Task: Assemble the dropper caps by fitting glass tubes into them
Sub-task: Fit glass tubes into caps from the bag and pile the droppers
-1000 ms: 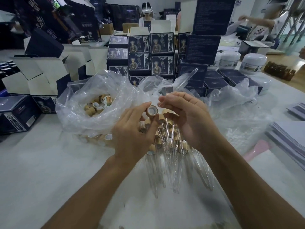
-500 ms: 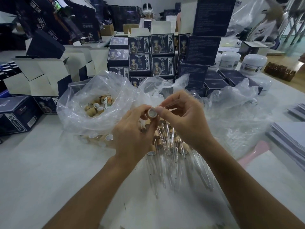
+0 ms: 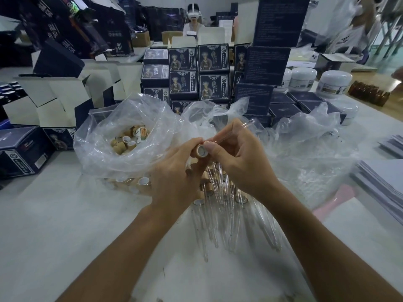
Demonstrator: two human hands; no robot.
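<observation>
Carefully now, you are pinching the dropper cap (image 3: 200, 150) in your left hand (image 3: 174, 179) while your right hand (image 3: 237, 162) is gripping the glass tube (image 3: 231, 132) at its mouth, so be keeping them aligned.

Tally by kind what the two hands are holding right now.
Tan cylindrical dropper cap, in the left hand: 1
Clear glass tube, in the right hand: 1
Total: 2
</observation>
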